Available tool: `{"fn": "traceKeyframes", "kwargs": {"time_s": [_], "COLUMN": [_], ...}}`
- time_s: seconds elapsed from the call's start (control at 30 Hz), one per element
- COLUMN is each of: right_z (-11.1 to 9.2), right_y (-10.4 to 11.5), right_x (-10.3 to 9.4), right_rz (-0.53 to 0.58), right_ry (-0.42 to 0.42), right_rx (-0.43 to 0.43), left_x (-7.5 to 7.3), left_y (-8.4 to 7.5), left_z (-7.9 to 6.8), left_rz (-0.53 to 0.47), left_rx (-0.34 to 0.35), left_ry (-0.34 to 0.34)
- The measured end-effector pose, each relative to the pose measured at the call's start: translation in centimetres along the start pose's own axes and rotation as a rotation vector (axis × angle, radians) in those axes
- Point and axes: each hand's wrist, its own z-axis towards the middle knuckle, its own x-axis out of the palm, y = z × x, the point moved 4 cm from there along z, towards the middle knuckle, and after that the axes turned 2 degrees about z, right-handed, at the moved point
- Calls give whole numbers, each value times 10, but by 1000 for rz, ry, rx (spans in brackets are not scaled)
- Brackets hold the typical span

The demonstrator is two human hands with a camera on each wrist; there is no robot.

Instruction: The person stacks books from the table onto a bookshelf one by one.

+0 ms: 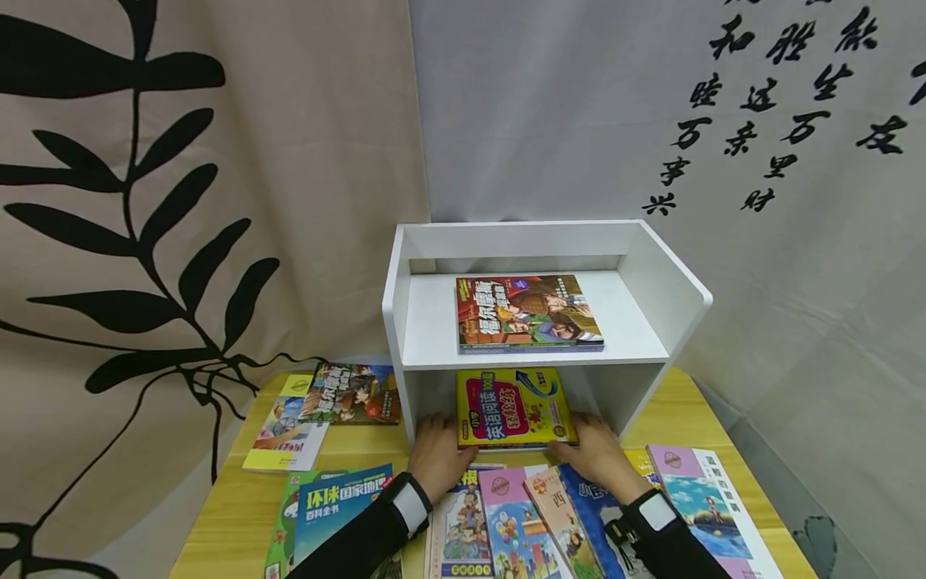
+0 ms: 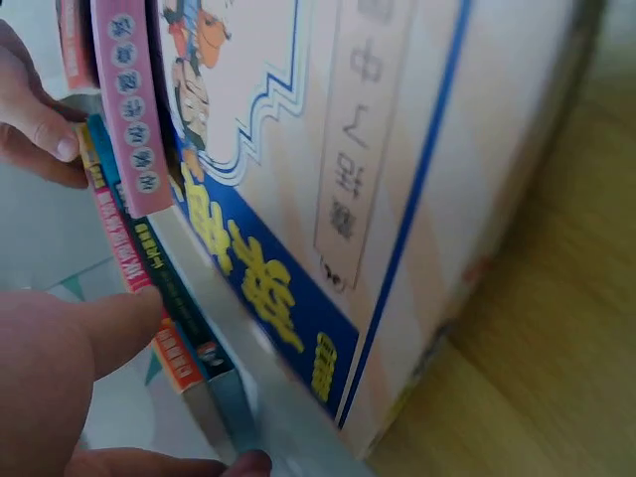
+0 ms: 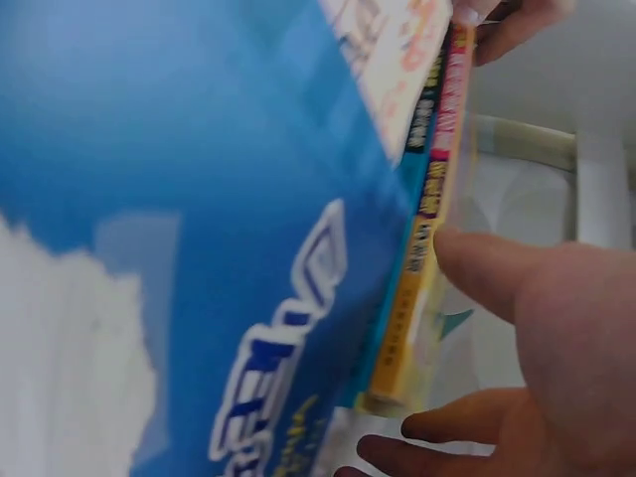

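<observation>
In the head view, a yellow book with a magenta title panel lies flat in the lower compartment of a small white shelf. My left hand grips its left end and my right hand its right end, thumbs at the front edge. Both wrist views show a second, teal-spined book under or against the yellow one, held with it. The left thumb presses on the spines in the left wrist view. Brown-covered books lie flat on the upper board.
Several books lie on the wooden table in front of the shelf, among them a blue one, a pink one and a lilac-edged one. Two more books overlap left of the shelf. Cloth curtains hang behind.
</observation>
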Motion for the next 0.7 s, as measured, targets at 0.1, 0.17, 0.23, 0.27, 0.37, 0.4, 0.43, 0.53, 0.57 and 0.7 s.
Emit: {"fn": "traceKeyframes", "kwargs": {"time_s": [0.1, 0.17, 0.23, 0.27, 0.37, 0.4, 0.43, 0.53, 0.57, 0.7], "right_z": [-8, -15, -24, -29, -42, -46, -50, -59, -61, -66], "right_y": [8, 13, 17, 18, 23, 23, 24, 26, 26, 27], "right_x": [-8, -13, -16, -17, -18, -18, -17, -15, -15, -12], "right_rz": [15, 35, 60, 81, 139, 155, 172, 203, 207, 238], "right_ry": [-52, -105, -159, -181, -210, -200, -184, -122, -102, -35], "right_rx": [-28, -43, -45, -46, -41, -31, -17, 46, 66, 118], "left_x": [-7, -12, -16, -18, -26, -29, -33, -46, -51, -73], "left_y": [0, 1, 3, 4, 11, 14, 18, 34, 41, 72], "left_z": [-6, -12, -19, -23, -33, -36, -38, -42, -42, -43], "left_rz": [-29, -56, -104, -128, -196, -207, -210, -201, -195, -191], "left_rx": [24, 32, 34, 33, 5, -8, -25, -73, -87, -159], "left_ry": [4, 19, 42, 54, 94, 100, 102, 77, 58, -10]}}
